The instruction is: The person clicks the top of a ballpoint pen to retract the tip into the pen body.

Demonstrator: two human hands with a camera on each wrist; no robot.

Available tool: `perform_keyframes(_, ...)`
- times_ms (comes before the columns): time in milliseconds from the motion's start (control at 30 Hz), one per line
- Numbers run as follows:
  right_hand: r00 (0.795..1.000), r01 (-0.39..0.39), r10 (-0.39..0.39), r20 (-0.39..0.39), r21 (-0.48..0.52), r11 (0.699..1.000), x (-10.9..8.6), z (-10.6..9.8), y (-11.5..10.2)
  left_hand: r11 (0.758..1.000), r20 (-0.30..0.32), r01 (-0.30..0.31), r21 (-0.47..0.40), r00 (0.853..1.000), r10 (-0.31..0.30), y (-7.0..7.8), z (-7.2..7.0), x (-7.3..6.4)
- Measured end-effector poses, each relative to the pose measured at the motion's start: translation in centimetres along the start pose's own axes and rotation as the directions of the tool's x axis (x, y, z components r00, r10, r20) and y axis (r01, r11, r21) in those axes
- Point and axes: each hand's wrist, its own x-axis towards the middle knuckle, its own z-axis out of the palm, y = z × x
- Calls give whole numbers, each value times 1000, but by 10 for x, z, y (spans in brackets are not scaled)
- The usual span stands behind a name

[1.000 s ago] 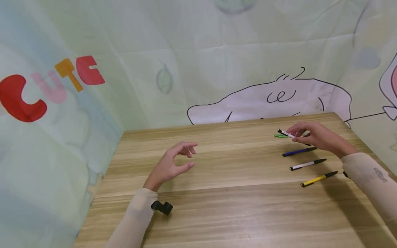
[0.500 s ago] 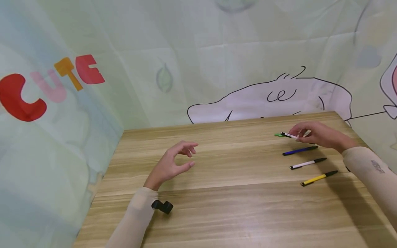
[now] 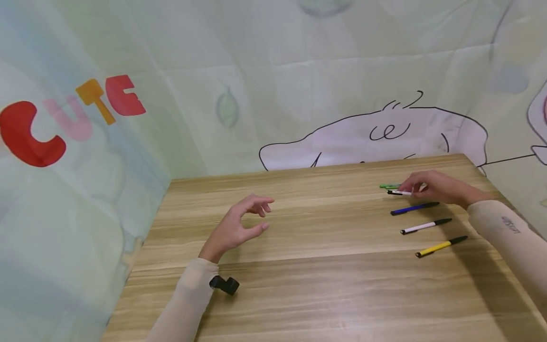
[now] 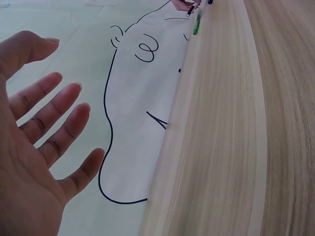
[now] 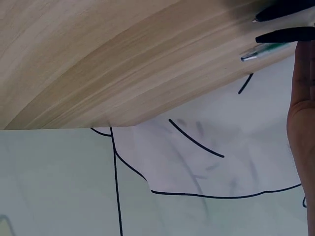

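Note:
At the table's far right, my right hand point(image 3: 436, 186) pinches a white pen point(image 3: 398, 193) with a black clip end between thumb and fingers. The pen lies close over the table, just in front of a green pen point(image 3: 388, 186) that the fingers partly cover. In the right wrist view, the held pen's black grip end point(image 5: 283, 35) sticks out beside the green pen's clear tip point(image 5: 253, 55). My left hand point(image 3: 237, 223) hovers over the left of the table, fingers spread and loosely bent, holding nothing.
Nearer than the right hand, a blue pen point(image 3: 413, 208), a second white pen point(image 3: 425, 226) and a yellow pen point(image 3: 440, 247) lie roughly parallel. The wooden table point(image 3: 299, 285) meets a printed cloth backdrop point(image 3: 278, 95) at its back edge.
My right hand has lowered the white pen and brought it slightly nearer, from overlapping the green pen to just in front of it. The left hand stays in place.

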Motion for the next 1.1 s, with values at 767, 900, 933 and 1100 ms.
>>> perform_keyframes(767, 996, 75, -79, -41, -81, 994, -3, 8, 12, 1000, -4, 28, -8, 1000, -28, 0, 2, 2)
perform_keyframes(900, 995, 50, -52, -86, -26, 998, -8, 6, 9, 1000, -4, 7, -10, 1000, -7, 1, 1, 1)
perform_keyframes(933, 994, 49, -49, -93, -10, 999, -10, 6, 8, 1000, -4, -3, -11, 1000, 3, 0, 0, 1)
perform_keyframes(1100, 994, 29, -22, -104, 67, 997, -16, 4, 4, 1000, -1, -28, -6, 1000, 28, -1, 0, 2)
